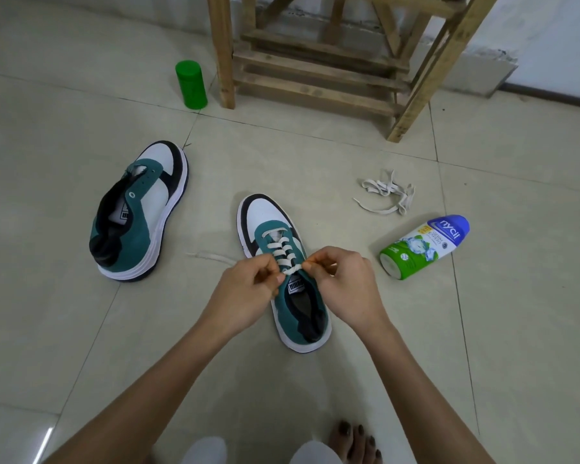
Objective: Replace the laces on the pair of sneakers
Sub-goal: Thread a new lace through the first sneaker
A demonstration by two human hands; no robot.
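Note:
A teal, white and black sneaker [268,226] stands on the floor in the middle, toe pointing away, with a cream lace [280,252] crossed through its eyelets. My left hand [245,293] pinches the lace at the shoe's left top eyelets. My right hand [345,283] pinches the lace on the right side. One loose lace end [211,256] trails left on the floor. The second sneaker [141,212] lies tilted on its side at the left, with no lace in it. A bundle of loose cream lace [387,192] lies at the right.
A blue-capped powder bottle [422,247] lies on its side right of the shoe. A green canister [191,84] stands at the back beside a wooden stool frame [315,61]. My bare foot [352,442] shows at the bottom. The floor [81,329] is pale tile.

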